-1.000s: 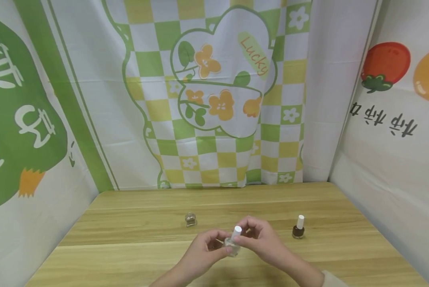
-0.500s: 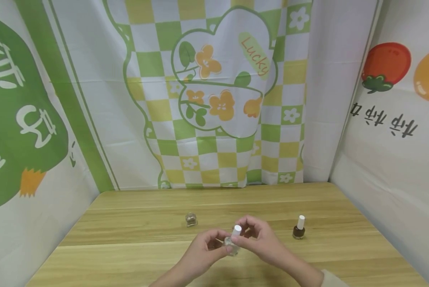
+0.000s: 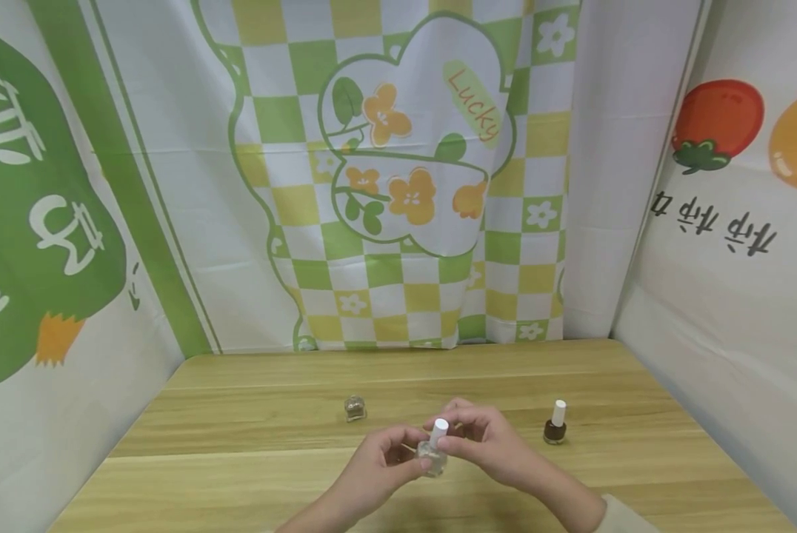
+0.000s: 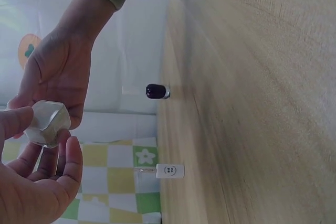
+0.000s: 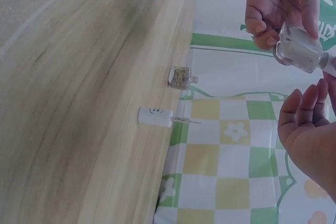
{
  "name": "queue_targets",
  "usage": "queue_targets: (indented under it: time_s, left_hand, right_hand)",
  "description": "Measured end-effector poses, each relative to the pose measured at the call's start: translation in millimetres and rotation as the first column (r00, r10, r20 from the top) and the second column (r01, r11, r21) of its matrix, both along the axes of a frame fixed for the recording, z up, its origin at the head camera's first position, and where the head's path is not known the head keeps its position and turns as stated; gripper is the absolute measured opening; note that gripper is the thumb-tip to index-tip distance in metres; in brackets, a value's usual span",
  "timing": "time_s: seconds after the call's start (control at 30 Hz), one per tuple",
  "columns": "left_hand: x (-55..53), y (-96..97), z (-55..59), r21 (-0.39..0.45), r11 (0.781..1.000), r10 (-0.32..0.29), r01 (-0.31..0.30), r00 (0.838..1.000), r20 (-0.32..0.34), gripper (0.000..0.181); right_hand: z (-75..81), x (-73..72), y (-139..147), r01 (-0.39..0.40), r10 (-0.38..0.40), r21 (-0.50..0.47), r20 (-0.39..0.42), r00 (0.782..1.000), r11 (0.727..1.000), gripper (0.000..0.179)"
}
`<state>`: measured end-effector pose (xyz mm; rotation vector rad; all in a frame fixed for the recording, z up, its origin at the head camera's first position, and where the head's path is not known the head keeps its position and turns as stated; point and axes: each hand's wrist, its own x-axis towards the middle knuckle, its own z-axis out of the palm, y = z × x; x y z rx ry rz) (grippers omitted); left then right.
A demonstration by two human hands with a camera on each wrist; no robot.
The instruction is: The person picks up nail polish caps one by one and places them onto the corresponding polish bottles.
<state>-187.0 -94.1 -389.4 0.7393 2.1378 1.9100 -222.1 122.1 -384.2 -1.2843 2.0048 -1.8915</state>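
Above the table, my left hand (image 3: 381, 463) grips the square glass body of a nail polish bottle (image 3: 433, 457) with pale, milky contents. The thumb presses its near side. My right hand (image 3: 488, 440) pinches the bottle's white cap (image 3: 441, 429) between thumb and index finger; the cap sits on the bottle's neck, and the bottle leans slightly. In the right wrist view, both hands meet at the bottle (image 5: 300, 50), with the right hand's lower fingers (image 5: 299, 111) loosely bent beneath it.
An uncapped glitter nail polish bottle (image 3: 355, 408) stands left of the hands. A dark nail polish bottle (image 3: 555, 429) with a white cap stands to the right. Another white cap (image 5: 155, 117) stands brush-up on the table, hidden behind the hands in the head view. Printed curtains enclose the table.
The right hand has turned slightly and its fingers have shifted around the white cap, with the index finger now reaching behind it. The left hand and the bottles on the table stay in place.
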Motion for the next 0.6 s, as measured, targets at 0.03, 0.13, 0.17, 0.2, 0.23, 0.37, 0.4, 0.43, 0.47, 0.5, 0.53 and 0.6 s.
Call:
queue_targets:
  time_s: [0.03, 0.13, 0.17, 0.2, 0.23, 0.37, 0.4, 0.43, 0.47, 0.5, 0.53, 0.6]
  left_hand:
    - [0.2, 0.1, -0.1, 0.003, 1.0, 0.001, -0.001, 1.0, 0.0, 0.026]
    - [0.7, 0.5, -0.8, 0.014, 1.0, 0.008, -0.008, 1.0, -0.001, 0.024]
    - [0.8, 0.7, -1.2, 0.018, 1.0, 0.011, -0.011, 1.0, -0.002, 0.024]
    - [0.8, 1.0, -1.7, 0.02, 1.0, 0.014, -0.014, 1.0, -0.003, 0.024]
    - [0.8, 1.1, -2.2, 0.022, 1.0, 0.017, -0.017, 1.0, -0.004, 0.023]
    - [0.5, 1.8, -4.2, 0.026, 0.999, 0.031, -0.03, 1.0, -0.008, 0.023]
    - [0.5, 2.0, -4.5, 0.025, 0.999, 0.035, -0.035, 0.999, -0.009, 0.023]
    - [0.4, 2.0, -4.8, 0.026, 0.999, 0.039, -0.039, 0.999, -0.009, 0.023]
    - [0.4, 2.3, -4.9, 0.028, 0.999, 0.04, -0.04, 0.999, -0.009, 0.022]
    - [0.4, 2.4, -4.9, 0.03, 0.999, 0.042, -0.041, 0.999, -0.007, 0.022]
    - [0.5, 2.7, -4.7, 0.031, 0.999, 0.042, -0.042, 0.999, -0.007, 0.022]
    - [0.8, 3.5, -4.3, 0.032, 0.999, 0.042, -0.042, 0.999, -0.006, 0.023]
  right_hand:
    - [-0.1, 0.3, 0, 0.0, 0.0, -0.005, 0.006, 1.0, 1.0, 0.021]
    - [-0.5, 1.4, -2, 0.018, -0.018, -0.014, 0.016, 1.0, 1.0, 0.02]
    - [-1.0, 1.7, -3, 0.03, -0.03, -0.014, 0.01, 1.0, 0.999, 0.02]
    - [-1.4, 2.0, -3, 0.045, -0.044, -0.015, 0.01, 0.999, 0.999, 0.019]
    - [-2.0, 2.4, -4, 0.063, -0.063, -0.014, 0.009, 0.998, 0.998, 0.018]
    - [-5.7, 3.1, -7, 0.146, -0.146, -0.01, 0.001, 0.989, 0.989, 0.012]
    - [-6.6, 3.1, -8, 0.167, -0.167, -0.005, 0.0, 0.986, 0.986, 0.01]
    - [-7.3, 3.1, -9, 0.188, -0.188, 0.0, -0.001, 0.982, 0.982, 0.008]
    - [-7.7, 3.4, -10, 0.207, -0.207, 0.005, 0.0, 0.978, 0.978, 0.007]
    - [-8.4, 3.6, -10, 0.221, -0.221, 0.012, 0.004, 0.975, 0.975, 0.007]
    - [-8.5, 4.2, -11, 0.233, -0.233, 0.017, 0.015, 0.972, 0.972, 0.008]
    - [-8.3, 5.6, -12, 0.244, -0.245, 0.021, 0.04, 0.969, 0.97, 0.01]
